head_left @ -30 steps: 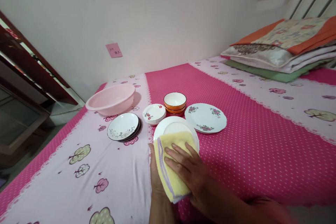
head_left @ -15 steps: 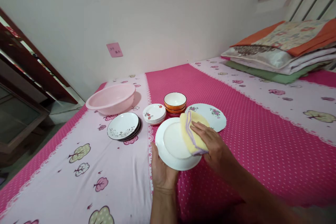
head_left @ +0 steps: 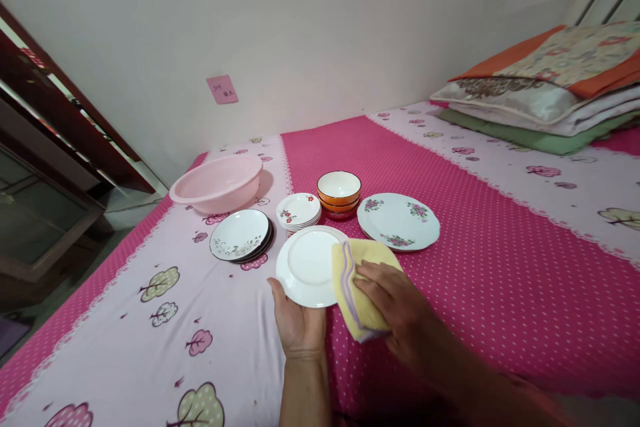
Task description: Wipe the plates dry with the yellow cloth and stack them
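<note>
A white plate (head_left: 310,267), underside up with its foot ring showing, rests in my left hand (head_left: 299,327); the thumb lies at its left rim and the other fingers are hidden beneath. My right hand (head_left: 393,300) presses a folded yellow cloth (head_left: 363,307) with purple trim over the plate's right edge. Beyond the plate stand a stack of small white plates with red flowers (head_left: 300,210) and a stack of orange bowls (head_left: 339,200). To the right lies a white oval platter with purple flowers (head_left: 400,220).
Dark-rimmed plates (head_left: 240,237) are stacked on the left, with a pink basin (head_left: 217,183) behind them. Folded bedding and pillows (head_left: 540,93) lie at the back right. A pink note (head_left: 223,89) is on the wall. Everything sits on a patterned bedsheet (head_left: 240,340).
The cloth has slid toward me and off much of the plate's face, onto its right edge. The held plate has shifted left, uncovering the oval platter. The view has turned slightly.
</note>
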Demonstrator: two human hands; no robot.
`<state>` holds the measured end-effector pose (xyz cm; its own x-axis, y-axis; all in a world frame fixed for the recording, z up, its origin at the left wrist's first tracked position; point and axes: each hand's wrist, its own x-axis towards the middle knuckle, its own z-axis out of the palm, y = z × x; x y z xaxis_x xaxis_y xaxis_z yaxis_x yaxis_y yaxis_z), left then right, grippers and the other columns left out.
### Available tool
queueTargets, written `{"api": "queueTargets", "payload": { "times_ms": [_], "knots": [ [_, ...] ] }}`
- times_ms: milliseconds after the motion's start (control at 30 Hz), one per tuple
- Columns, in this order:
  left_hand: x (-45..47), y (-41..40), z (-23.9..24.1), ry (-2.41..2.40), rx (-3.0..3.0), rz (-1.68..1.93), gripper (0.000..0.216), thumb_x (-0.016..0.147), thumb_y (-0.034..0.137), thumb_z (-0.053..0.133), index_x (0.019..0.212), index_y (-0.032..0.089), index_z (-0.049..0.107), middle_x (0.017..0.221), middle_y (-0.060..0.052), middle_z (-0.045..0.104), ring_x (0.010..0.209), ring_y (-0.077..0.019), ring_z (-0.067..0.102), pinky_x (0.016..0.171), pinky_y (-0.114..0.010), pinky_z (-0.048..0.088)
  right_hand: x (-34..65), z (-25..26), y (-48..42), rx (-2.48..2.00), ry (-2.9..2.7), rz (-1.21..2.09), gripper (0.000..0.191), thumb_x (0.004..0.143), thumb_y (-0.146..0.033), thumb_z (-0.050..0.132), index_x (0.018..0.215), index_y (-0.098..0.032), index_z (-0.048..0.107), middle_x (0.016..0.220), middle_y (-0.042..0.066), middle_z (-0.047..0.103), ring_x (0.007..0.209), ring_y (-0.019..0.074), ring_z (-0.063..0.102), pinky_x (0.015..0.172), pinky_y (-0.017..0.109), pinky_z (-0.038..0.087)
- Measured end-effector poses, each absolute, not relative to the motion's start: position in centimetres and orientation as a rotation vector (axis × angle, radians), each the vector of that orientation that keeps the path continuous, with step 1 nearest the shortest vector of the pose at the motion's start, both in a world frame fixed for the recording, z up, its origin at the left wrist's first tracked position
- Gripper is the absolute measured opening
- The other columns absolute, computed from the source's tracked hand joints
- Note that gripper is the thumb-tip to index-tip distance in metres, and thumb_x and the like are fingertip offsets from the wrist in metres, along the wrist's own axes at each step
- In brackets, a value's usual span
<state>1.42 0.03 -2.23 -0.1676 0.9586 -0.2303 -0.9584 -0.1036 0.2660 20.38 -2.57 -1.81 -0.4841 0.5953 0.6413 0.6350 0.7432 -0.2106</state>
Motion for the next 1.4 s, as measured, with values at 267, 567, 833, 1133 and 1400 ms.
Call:
{"api": "queueTargets", "payload": {
  "times_ms": [267, 567, 833, 1133, 1400],
  "knots": [
    [1.3, -0.9, -2.7, 0.387, 0.074, 1.457, 0.088, 0.097, 0.077, 0.029, 0.149, 0.011, 0.055, 0.135, -0.022, 0.07, 0.135, -0.0377, 0.058, 0.118, -0.054, 0.041, 16.2, -4.4, -3.8, -0.753, -2.262, -0.08, 0.046, 0.09, -0.012, 0.048, 0.136, -0.011, 0.057, 0.139, 0.017, 0.065, 0.143, 0.0298, 0.048, 0.122, 0.052, 0.04],
    [3.2, -2.0, -2.4, 0.315, 0.012, 1.258, 0.077, 0.096, 0.074, 0.043, 0.145, 0.017, 0.06, 0.113, -0.014, 0.077, 0.106, -0.0232, 0.074, 0.097, -0.03, 0.058, 17.4, -0.4, -3.6, -0.768, -2.31, -0.009, 0.056, 0.089, -0.007, 0.047, 0.145, -0.008, 0.05, 0.15, 0.017, 0.058, 0.152, 0.0279, 0.037, 0.127, 0.053, 0.03],
    [6.5, -1.6, -2.1, 0.393, 0.296, 1.365, 0.052, 0.109, 0.04, 0.037, 0.154, 0.017, 0.05, 0.147, -0.014, 0.064, 0.143, -0.0233, 0.052, 0.124, -0.039, 0.035, 19.0, 1.0, 0.4, -0.896, -2.094, -0.048, 0.059, 0.084, -0.019, 0.057, 0.142, -0.01, 0.052, 0.146, 0.021, 0.059, 0.142, 0.0373, 0.049, 0.122, 0.064, 0.031],
    [4.4, -1.3, -2.5, 0.351, 0.26, 1.366, 0.062, 0.104, 0.06, 0.037, 0.147, 0.021, 0.059, 0.143, -0.013, 0.066, 0.146, -0.0307, 0.048, 0.127, -0.05, 0.027, 21.9, 0.3, 3.0, -1.101, -1.785, 0.374, 0.069, 0.079, -0.006, 0.052, 0.146, -0.018, 0.05, 0.146, 0.013, 0.061, 0.14, 0.0292, 0.054, 0.119, 0.051, 0.043],
    [1.9, -0.4, -2.3, 0.394, 0.034, 1.642, 0.069, 0.102, 0.062, 0.041, 0.158, 0.022, 0.043, 0.156, -0.016, 0.053, 0.148, -0.0362, 0.044, 0.125, -0.059, 0.028, 21.2, -2.2, 1.6, -0.998, -1.929, 0.358, 0.077, 0.069, 0.003, 0.045, 0.143, -0.019, 0.051, 0.144, 0.014, 0.06, 0.139, 0.0289, 0.055, 0.117, 0.052, 0.045]
  ]
}}
